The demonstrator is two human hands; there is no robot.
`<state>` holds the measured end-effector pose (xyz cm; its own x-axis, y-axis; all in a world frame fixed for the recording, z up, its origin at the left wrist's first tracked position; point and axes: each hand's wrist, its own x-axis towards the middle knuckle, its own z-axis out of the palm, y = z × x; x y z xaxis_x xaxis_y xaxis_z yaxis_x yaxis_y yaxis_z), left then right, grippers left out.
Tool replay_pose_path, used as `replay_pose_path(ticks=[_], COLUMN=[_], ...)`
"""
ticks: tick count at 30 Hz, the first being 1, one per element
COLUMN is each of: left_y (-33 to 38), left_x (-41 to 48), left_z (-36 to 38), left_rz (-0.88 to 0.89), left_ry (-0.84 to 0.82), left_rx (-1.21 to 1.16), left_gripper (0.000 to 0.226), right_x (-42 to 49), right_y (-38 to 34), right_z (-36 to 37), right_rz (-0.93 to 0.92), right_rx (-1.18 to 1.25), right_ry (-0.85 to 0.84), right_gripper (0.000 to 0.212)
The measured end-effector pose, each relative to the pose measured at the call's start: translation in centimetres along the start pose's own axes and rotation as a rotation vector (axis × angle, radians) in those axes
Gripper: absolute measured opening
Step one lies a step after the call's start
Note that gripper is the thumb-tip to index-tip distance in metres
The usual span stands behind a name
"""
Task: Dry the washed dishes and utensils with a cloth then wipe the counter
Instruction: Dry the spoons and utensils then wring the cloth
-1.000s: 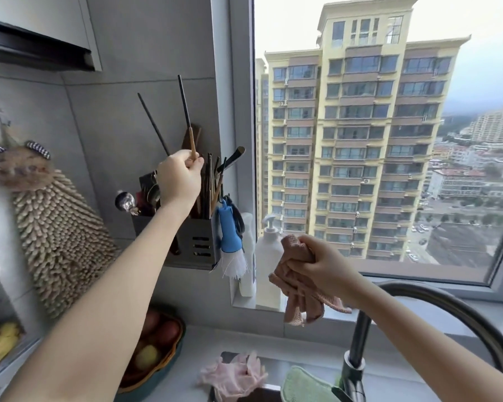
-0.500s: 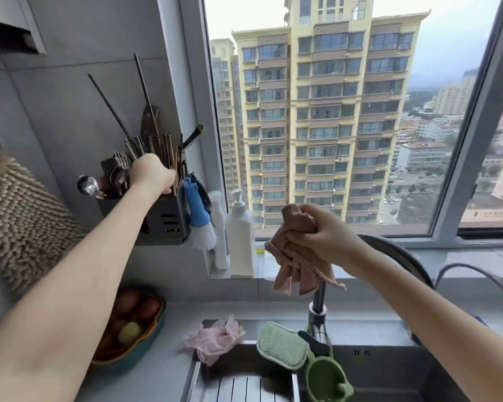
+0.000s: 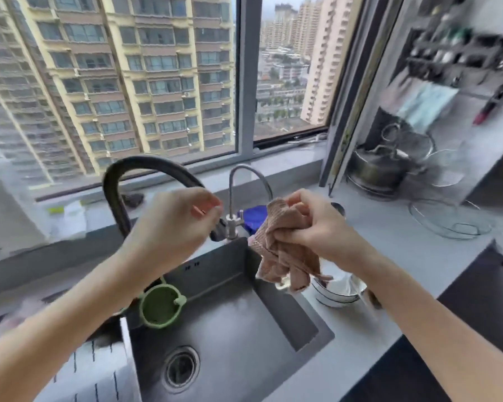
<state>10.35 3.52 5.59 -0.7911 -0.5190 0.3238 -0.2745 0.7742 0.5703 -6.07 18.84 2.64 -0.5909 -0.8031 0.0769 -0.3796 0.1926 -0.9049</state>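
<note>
Your right hand (image 3: 317,227) hangs above the right rim of the dark steel sink (image 3: 230,314), its fingers (image 3: 295,235) clamped around the bunched pinkish-brown waffle cloth (image 3: 279,253). The cloth's loose folds drape down over the sink's right edge, clear of the basin.

Your left hand (image 3: 172,224) is in the air above the back of the sink, near the right hand but not touching the cloth. Its fingers are curled in toward the thumb. The hand is blurred, so I cannot tell whether they pinch anything.

Just beside the sink's right rim, on the grey desk (image 3: 389,256), stands a white bowl with thin dark lines round its side (image 3: 334,294), partly hidden by the hanging cloth and your right forearm.

Behind the sink rises a black arched faucet (image 3: 119,198), with a slim chrome gooseneck tap (image 3: 246,169) to its right at the sink's back corner. A blue round object (image 3: 254,217) sits just behind that corner.

A green round silicone strainer (image 3: 160,306) hangs inside the sink at its left wall, and the round metal drain (image 3: 181,368) lies in the basin floor.

Well to the right of the sink, a steel pot (image 3: 372,169) and a wire mesh basket (image 3: 447,224) rest on the desk.
</note>
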Motion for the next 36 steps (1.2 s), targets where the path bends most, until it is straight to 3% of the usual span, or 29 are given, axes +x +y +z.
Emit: replay_pose_path(ticks=[3, 8, 14, 23, 28, 30, 33, 36], left_y=[1.6, 2.4, 1.4, 1.7, 2.3, 2.3, 1.7, 0.7], left_x=[2.7, 4.2, 4.3, 3.9, 3.4, 3.2, 2.5, 1.1], left_z=[7.4, 21.1, 28.8, 27.4, 23.4, 21.8, 18.8, 16.0], left_rz=[0.021, 0.034, -0.144, -0.344, -0.134, -0.127, -0.215, -0.354], left_ry=[-0.173, -0.515, -0.749, -0.725, -0.505, -0.442, -0.410, -0.371], left_rx=[0.015, 0.286, 0.343, 0.075, 0.346, 0.354, 0.254, 0.000], left_gripper=[0.016, 0.030, 0.039, 0.018, 0.010, 0.011, 0.014, 0.019], right_x=[-1.3, -3.3, -5.4, -4.5, -2.6, -1.8, -1.1, -0.7], right_y=[2.8, 7.3, 11.8, 15.4, 13.9, 13.1, 12.0, 10.9], right_z=[-4.3, -10.4, -15.3, -15.5, -13.9, -12.7, -10.3, -6.1], right_rz=[0.041, 0.109, 0.206, 0.209, 0.142, 0.129, 0.096, 0.020], right_rx=[-0.044, -0.015, -0.010, -0.029, -0.054, -0.055, -0.026, 0.021], right_ry=[0.192, 0.525, 0.627, 0.592, 0.524, 0.493, 0.434, 0.381], right_gripper=[0.035, 0.032, 0.034, 0.032, 0.029, 0.029, 0.026, 0.023])
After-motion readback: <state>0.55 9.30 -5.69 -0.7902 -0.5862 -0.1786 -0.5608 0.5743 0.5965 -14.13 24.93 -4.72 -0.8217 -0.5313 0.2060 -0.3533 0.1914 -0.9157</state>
